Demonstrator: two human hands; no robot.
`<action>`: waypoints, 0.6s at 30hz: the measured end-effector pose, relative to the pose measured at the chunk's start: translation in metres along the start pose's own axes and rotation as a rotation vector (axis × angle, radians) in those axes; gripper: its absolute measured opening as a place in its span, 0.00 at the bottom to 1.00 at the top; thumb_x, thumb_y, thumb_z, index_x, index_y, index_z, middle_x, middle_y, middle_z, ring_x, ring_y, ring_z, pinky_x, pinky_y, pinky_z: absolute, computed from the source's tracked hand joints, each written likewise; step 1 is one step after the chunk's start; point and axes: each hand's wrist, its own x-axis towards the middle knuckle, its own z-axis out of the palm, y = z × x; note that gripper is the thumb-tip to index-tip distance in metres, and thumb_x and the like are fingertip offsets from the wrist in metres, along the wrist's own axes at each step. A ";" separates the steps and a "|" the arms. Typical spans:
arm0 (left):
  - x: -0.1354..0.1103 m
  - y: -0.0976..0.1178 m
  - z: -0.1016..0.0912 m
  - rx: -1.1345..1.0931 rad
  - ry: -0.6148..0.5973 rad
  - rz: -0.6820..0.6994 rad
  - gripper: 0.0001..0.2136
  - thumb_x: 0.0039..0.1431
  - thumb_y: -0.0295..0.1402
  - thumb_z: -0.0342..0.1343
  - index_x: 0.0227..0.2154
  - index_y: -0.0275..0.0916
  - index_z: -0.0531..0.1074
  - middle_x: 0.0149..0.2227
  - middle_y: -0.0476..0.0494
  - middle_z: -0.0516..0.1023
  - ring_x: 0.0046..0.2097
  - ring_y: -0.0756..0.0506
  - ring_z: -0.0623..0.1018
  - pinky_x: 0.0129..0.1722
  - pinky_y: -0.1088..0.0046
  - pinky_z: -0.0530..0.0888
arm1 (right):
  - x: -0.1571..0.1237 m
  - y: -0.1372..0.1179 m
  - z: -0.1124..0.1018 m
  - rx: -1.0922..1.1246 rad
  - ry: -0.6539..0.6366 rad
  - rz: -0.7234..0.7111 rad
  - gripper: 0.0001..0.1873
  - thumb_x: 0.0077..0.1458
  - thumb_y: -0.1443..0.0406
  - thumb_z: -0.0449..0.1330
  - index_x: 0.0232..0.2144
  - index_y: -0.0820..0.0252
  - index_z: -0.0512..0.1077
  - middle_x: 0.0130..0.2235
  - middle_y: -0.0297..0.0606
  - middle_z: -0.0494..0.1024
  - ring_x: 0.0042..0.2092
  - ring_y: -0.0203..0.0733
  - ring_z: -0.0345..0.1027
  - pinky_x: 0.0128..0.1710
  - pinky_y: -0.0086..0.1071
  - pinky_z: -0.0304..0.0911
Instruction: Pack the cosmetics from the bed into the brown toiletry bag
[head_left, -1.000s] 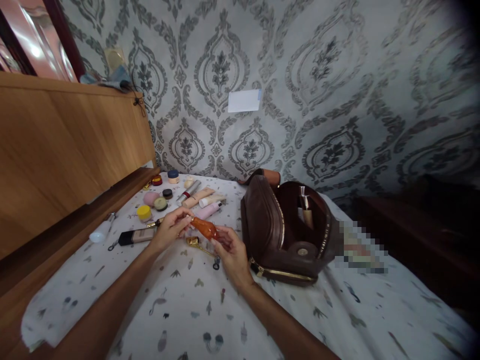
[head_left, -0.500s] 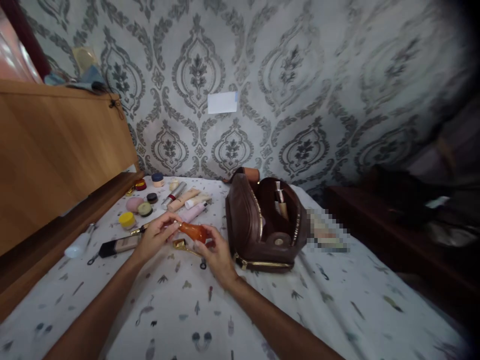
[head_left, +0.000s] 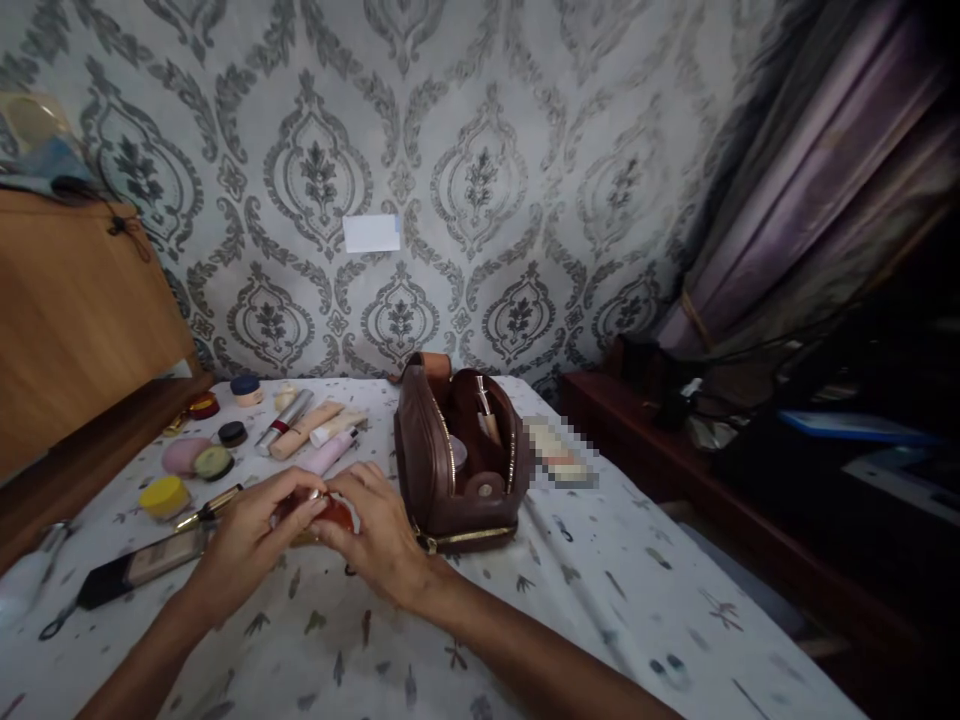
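Both hands meet over the patterned bed sheet (head_left: 570, 590), closed round a small orange bottle (head_left: 339, 514) of which only a bit shows between the fingers. My left hand (head_left: 251, 535) grips it from the left, my right hand (head_left: 375, 530) covers it from the right. Just right of my hands stands an open brown leather pouch (head_left: 431, 460) with a gold zip; a tube stands upright inside it.
Cosmetics lie left of my hands: a yellow jar (head_left: 165, 495), a pink compact (head_left: 182, 453), tubes (head_left: 306, 428), a flat foundation bottle (head_left: 142, 565). A wooden headboard (head_left: 67, 330) rises on the left. A dark low cabinet (head_left: 675, 470) and curtains stand on the right.
The view has swung to the right. My hands have drawn together over the orange bottle, which was held out lengthwise between them and is now mostly hidden.
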 end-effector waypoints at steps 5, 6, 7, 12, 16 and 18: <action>0.015 0.029 0.002 0.002 -0.021 0.096 0.09 0.61 0.41 0.55 0.32 0.43 0.75 0.26 0.51 0.75 0.27 0.49 0.73 0.27 0.76 0.69 | 0.007 -0.013 -0.036 0.017 -0.017 -0.027 0.04 0.55 0.67 0.64 0.35 0.58 0.72 0.34 0.32 0.72 0.37 0.39 0.66 0.38 0.30 0.62; 0.018 0.036 0.004 -0.016 -0.028 0.100 0.09 0.61 0.40 0.55 0.32 0.42 0.75 0.26 0.51 0.75 0.28 0.49 0.73 0.27 0.76 0.68 | 0.007 -0.015 -0.044 0.028 -0.013 -0.028 0.04 0.54 0.68 0.63 0.34 0.58 0.72 0.33 0.32 0.72 0.36 0.38 0.66 0.37 0.30 0.62; 0.020 0.043 0.007 -0.049 -0.022 0.098 0.08 0.62 0.39 0.54 0.33 0.41 0.74 0.27 0.52 0.75 0.28 0.49 0.73 0.28 0.77 0.69 | 0.008 -0.017 -0.053 0.043 -0.007 -0.028 0.04 0.53 0.68 0.63 0.33 0.58 0.72 0.32 0.32 0.71 0.35 0.37 0.66 0.36 0.29 0.62; 0.023 0.070 0.031 -0.286 0.097 0.022 0.08 0.63 0.36 0.52 0.42 0.40 0.66 0.28 0.53 0.73 0.29 0.51 0.74 0.29 0.78 0.69 | 0.013 -0.021 -0.109 0.111 0.071 0.040 0.04 0.54 0.65 0.63 0.30 0.58 0.71 0.30 0.31 0.72 0.32 0.35 0.65 0.32 0.28 0.61; 0.020 0.082 0.065 -0.180 -0.275 0.041 0.12 0.66 0.36 0.46 0.48 0.40 0.67 0.25 0.54 0.71 0.26 0.50 0.71 0.28 0.76 0.66 | 0.023 -0.014 -0.158 0.154 0.271 0.101 0.08 0.53 0.61 0.64 0.33 0.58 0.70 0.30 0.32 0.73 0.31 0.36 0.67 0.32 0.29 0.64; 0.017 0.086 0.085 -0.075 -0.449 0.025 0.20 0.65 0.35 0.45 0.59 0.38 0.62 0.27 0.52 0.73 0.28 0.48 0.72 0.30 0.73 0.66 | 0.028 -0.005 -0.176 0.076 0.301 0.117 0.09 0.53 0.60 0.64 0.32 0.58 0.69 0.29 0.31 0.72 0.30 0.36 0.66 0.32 0.29 0.64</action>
